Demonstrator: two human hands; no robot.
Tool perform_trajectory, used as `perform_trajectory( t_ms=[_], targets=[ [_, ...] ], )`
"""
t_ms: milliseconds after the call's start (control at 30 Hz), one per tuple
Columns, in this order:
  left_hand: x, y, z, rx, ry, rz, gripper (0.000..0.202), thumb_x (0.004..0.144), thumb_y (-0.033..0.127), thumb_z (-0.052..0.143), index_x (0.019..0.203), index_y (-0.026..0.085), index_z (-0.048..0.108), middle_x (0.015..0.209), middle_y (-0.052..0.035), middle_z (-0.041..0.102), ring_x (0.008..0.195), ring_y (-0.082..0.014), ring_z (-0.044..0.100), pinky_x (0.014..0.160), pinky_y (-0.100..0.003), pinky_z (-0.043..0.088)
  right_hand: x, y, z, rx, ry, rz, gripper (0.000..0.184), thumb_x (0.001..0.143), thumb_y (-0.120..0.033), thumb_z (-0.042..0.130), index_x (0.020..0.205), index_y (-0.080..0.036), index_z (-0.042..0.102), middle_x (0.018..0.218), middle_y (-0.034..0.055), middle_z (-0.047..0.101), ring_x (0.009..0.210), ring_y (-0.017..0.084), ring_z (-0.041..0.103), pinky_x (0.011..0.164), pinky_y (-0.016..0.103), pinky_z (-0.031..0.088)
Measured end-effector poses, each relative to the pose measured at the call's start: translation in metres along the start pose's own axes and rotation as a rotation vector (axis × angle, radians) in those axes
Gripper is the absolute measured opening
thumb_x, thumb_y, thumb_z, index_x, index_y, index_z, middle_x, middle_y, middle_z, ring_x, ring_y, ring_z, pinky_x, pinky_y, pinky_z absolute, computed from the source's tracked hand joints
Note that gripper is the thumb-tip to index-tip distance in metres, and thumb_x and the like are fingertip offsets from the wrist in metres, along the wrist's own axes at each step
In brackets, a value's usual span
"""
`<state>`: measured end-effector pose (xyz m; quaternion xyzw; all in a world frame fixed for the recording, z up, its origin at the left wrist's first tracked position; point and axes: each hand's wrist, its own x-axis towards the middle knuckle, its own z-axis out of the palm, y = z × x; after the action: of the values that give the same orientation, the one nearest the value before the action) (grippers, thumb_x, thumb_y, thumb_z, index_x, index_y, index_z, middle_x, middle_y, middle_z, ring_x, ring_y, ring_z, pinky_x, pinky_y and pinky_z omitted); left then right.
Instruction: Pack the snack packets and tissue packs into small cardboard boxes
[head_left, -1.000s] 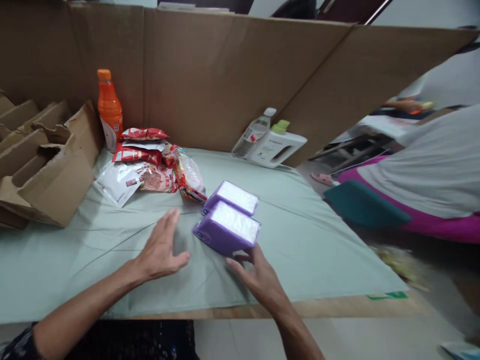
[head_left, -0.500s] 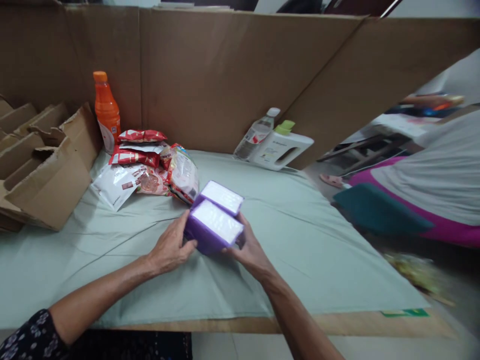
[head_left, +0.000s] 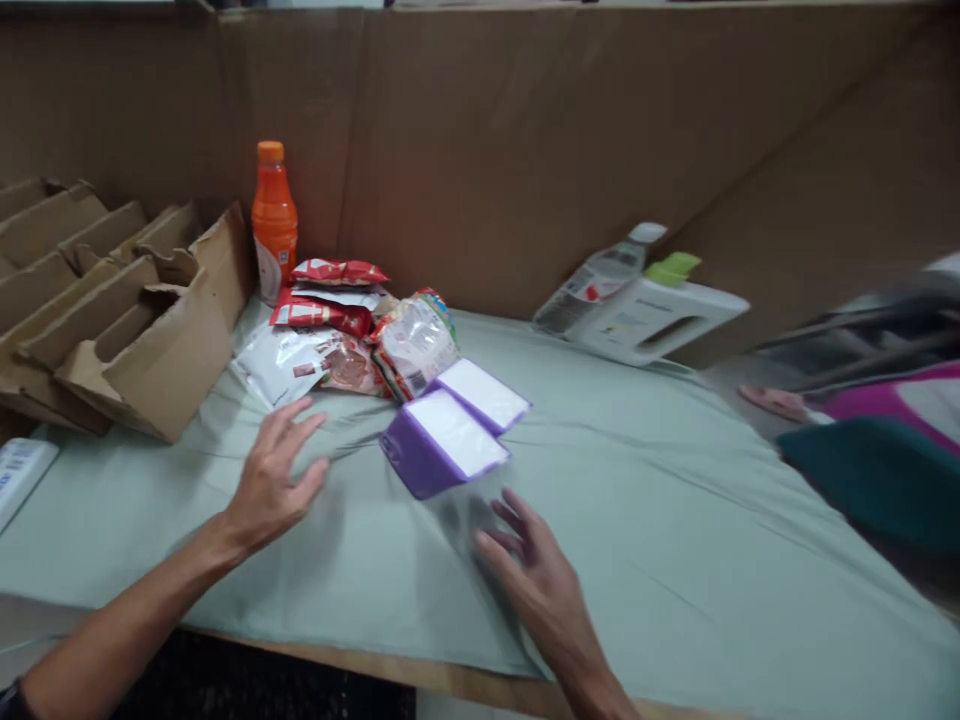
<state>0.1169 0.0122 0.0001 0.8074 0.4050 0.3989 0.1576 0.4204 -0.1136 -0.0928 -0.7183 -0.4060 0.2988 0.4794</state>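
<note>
Two purple packs with white tops sit side by side on the pale green cloth, one slightly behind the other; their exact kind I cannot make out. My left hand hovers over the cloth to their left, fingers apart and holding nothing. In front of the packs and a little to the right is my right hand, its fingers loosely curved, apart and free of any object. Behind the packs lies a heap of food pouches: red packets, a white pouch and a clear-fronted bag.
At the left stand cardboard boxes with dividers, beside an orange bottle. A clear plastic bottle leans by a white jug with a green cap. A cardboard wall closes off the back of the cloth-covered table.
Both hands have let go of the purple packs, which now rest on the cloth. My left hand has drawn away leftward, my right hand toward me. The view has turned left.
</note>
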Motion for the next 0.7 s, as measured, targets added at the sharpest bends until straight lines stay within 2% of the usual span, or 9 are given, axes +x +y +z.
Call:
perform_trajectory(
  t_ms=[100,167,200,300,400,467,533,600,700],
  targets=[
    [-0.001,-0.01,-0.07,0.222,0.23,0.042,0.045,0.091,0.019,0.066,0.135,0.027,0.061,0.153,-0.0101,0.051,0.147,-0.0337,0.043,0.123,-0.059,0.034,-0.027,0.009,-0.008,-0.074,0.068,-0.021,0.065,0.081,-0.066,0.069,0.126,-0.02,0.069,0.154,0.0162,0.055,0.122,0.035,0.066,0.094,0.043,0.061],
    [0.008,-0.023,-0.106,0.466,0.382,0.062,0.049,0.089,0.021,0.069,0.136,0.027,0.06,0.153,-0.0097,0.051,0.149,-0.0351,0.039,0.125,-0.058,0.031,-0.043,0.009,-0.002,-0.082,0.078,-0.083,0.053,0.086,-0.061,0.067,0.118,-0.02,0.074,0.151,0.0146,0.059,0.126,0.034,0.065,0.093,0.04,0.062],
    [0.014,-0.032,-0.119,0.569,0.408,0.031,0.051,0.088,0.024,0.069,0.138,0.025,0.059,0.15,-0.0107,0.053,0.148,-0.0362,0.041,0.124,-0.058,0.032,-0.049,0.007,0.005,-0.08,0.054,-0.127,0.047,0.088,-0.057,0.066,0.116,-0.02,0.076,0.148,0.0146,0.061,0.127,0.034,0.065,0.093,0.039,0.062],
    [0.03,-0.056,-0.144,0.68,0.274,-0.138,0.048,0.088,0.025,0.059,0.135,0.018,0.06,0.126,-0.0147,0.069,0.126,-0.0371,0.061,0.111,-0.059,0.044,-0.062,-0.005,0.03,-0.101,-0.08,-0.313,0.032,0.093,-0.043,0.065,0.114,-0.022,0.078,0.141,0.0143,0.066,0.124,0.033,0.068,0.092,0.042,0.064],
    [0.028,-0.06,-0.157,0.629,0.127,-0.159,0.039,0.086,0.021,0.049,0.12,0.015,0.068,0.103,-0.0128,0.076,0.1,-0.033,0.071,0.095,-0.053,0.054,-0.066,-0.024,0.052,-0.168,-0.148,-0.52,0.024,0.095,-0.035,0.064,0.113,-0.027,0.077,0.14,0.0128,0.067,0.123,0.034,0.068,0.093,0.05,0.064],
    [0.013,-0.047,-0.167,0.588,0.087,-0.114,0.034,0.087,0.022,0.047,0.111,0.017,0.07,0.101,-0.0104,0.077,0.097,-0.0306,0.071,0.092,-0.049,0.056,-0.064,-0.038,0.058,-0.185,-0.131,-0.597,0.022,0.096,-0.034,0.063,0.111,-0.027,0.077,0.138,0.0125,0.068,0.122,0.034,0.069,0.093,0.052,0.065],
    [-0.009,-0.025,-0.177,0.486,0.025,-0.036,0.027,0.09,0.022,0.049,0.107,0.02,0.07,0.1,-0.0068,0.078,0.097,-0.0269,0.072,0.093,-0.044,0.057,-0.062,-0.053,0.06,-0.164,-0.119,-0.6,0.021,0.097,-0.033,0.062,0.111,-0.027,0.076,0.137,0.0126,0.069,0.12,0.033,0.07,0.089,0.051,0.066],
    [-0.03,-0.002,-0.185,0.284,-0.062,0.063,0.023,0.091,0.016,0.052,0.104,0.023,0.07,0.098,-0.0033,0.078,0.099,-0.0229,0.073,0.097,-0.04,0.058,-0.061,-0.069,0.059,-0.11,-0.136,-0.567,0.022,0.097,-0.032,0.063,0.115,-0.028,0.074,0.139,0.0126,0.067,0.12,0.033,0.069,0.087,0.048,0.066],
    [-0.05,0.023,-0.185,-0.015,-0.211,0.155,0.033,0.085,0.003,0.053,0.1,0.027,0.07,0.094,-0.0001,0.079,0.102,-0.0207,0.074,0.103,-0.041,0.057,-0.063,-0.092,0.057,0.057,-0.176,-0.512,0.029,0.097,-0.034,0.062,0.125,-0.029,0.071,0.147,0.0121,0.062,0.127,0.034,0.065,0.088,0.046,0.063]
  ],
)
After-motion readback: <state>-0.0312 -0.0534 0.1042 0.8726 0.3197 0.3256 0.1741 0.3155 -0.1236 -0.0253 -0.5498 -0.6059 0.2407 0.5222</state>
